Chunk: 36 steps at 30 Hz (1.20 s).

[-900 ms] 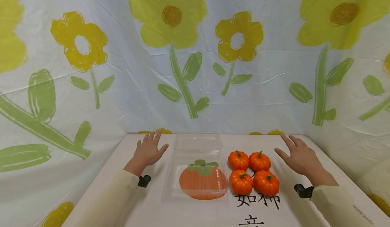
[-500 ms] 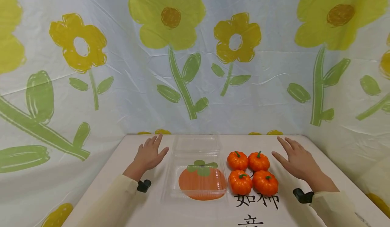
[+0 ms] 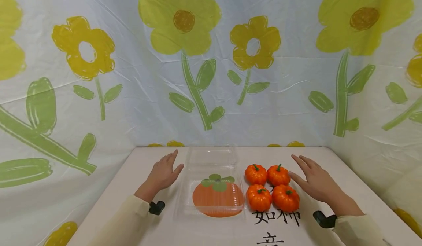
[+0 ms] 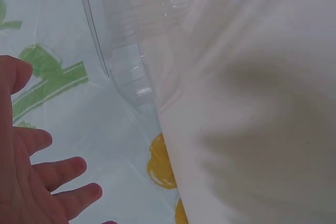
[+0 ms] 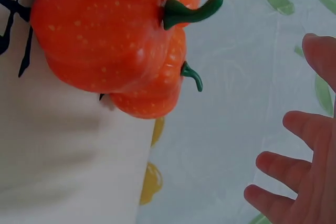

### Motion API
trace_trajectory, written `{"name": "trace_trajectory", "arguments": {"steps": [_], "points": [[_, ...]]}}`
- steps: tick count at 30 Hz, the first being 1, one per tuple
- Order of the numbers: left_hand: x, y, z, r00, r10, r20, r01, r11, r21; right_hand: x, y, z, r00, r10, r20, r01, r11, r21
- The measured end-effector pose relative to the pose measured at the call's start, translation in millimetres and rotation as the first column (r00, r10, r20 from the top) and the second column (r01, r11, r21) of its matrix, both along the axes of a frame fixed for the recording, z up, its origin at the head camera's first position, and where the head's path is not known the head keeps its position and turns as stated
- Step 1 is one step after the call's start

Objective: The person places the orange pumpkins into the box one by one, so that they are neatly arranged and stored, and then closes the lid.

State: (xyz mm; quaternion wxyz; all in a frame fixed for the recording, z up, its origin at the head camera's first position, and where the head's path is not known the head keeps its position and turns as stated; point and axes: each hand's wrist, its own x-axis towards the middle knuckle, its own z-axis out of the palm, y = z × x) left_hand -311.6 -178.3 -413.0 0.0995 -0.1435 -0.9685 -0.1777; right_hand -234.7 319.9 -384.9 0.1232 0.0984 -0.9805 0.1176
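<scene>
Several small orange toy pumpkins (image 3: 259, 199) with green stems stand close together, two behind two, right of centre on the table. My right hand (image 3: 316, 182) hovers just right of them, fingers spread and holding nothing; its thumb tip overlaps the edge of the back right pumpkin (image 3: 278, 176) in the head view. In the right wrist view, the pumpkins (image 5: 105, 30) lie across from my fingers. A clear plastic box (image 3: 212, 157) with its lid raised at the back stands left of the pumpkins. My left hand (image 3: 163, 174), fingers loosely extended and holding nothing, hovers left of the box.
A printed orange persimmon (image 3: 217, 198) shows through the box, and black characters (image 3: 263, 216) are printed in front of the pumpkins. The white table (image 3: 132, 176) ends at a flowered curtain (image 3: 148, 121) behind and at both sides.
My right hand has moved left and slightly down, closer to the pumpkins. My left hand has shifted slightly down. The pumpkins and box keep their places as the head view drifts a little.
</scene>
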Motion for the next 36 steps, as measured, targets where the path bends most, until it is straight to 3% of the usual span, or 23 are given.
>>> {"name": "trace_trajectory", "arguments": {"steps": [7,19,25,31,36], "points": [[3.0,6.2,-7.2,0.999,-0.005,0.045,0.001,0.996,0.087,5.1,-5.3,-6.3,0.999,0.019,0.046,-0.017,0.999,-0.046],[2.8,14.9,-24.0,0.986,-0.037,0.162,-0.006,0.966,0.259,8.7,-16.8,-15.3,0.991,0.048,0.125,-0.029,0.988,-0.149],[1.8,17.1,-33.4,0.981,-0.049,0.187,-0.008,0.955,0.296,11.1,-18.1,-24.3,0.989,0.035,0.140,-0.015,0.989,-0.145],[4.4,16.9,-37.7,0.975,-0.064,0.211,-0.011,0.942,0.335,13.9,-17.0,-30.4,0.990,0.069,0.121,-0.049,0.985,-0.165],[6.4,18.3,-40.1,0.973,-0.067,0.223,-0.015,0.937,0.348,15.7,-18.8,-32.5,0.981,0.059,0.187,-0.028,0.986,-0.165]]}}
